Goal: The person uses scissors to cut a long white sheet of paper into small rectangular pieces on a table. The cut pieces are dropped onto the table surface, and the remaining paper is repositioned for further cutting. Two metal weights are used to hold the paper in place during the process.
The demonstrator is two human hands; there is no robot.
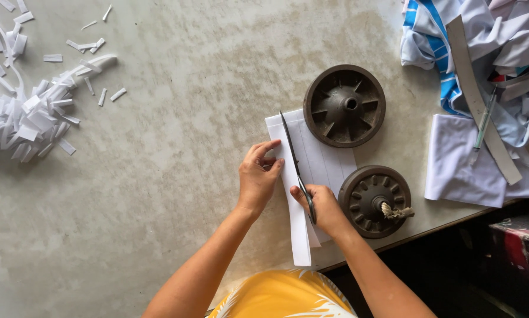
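On the far left of the desk (176,176), a big heap of small white strips (22,112) is lying, with loose bits scattered around it. So a lot of cutting looks done already.

In the middle, the left hand (257,178) is pressing flat on the left edge of a stack of white fabric pieces (314,171). Its fingers are spread and not wrapped around anything. The right hand (322,206) is closing its grip around the handles of the dark scissors (295,168). The thin blades are pointing away from the person and are lying along the fabric, close to its left side. A narrow strip is being cut off there. Most of the stack is still whole, so I think much cutting is left.

The fabric is looking soft, thin and smooth. Two round dark wheels are sitting on it like weights. The far wheel (344,106) has ribs and a hole in the middle. The near wheel (374,201) has a rope knot in its hub.

On the right, a pile of white and blue cloth (470,59) is lying crumpled. The desk is grey, rough and stained.
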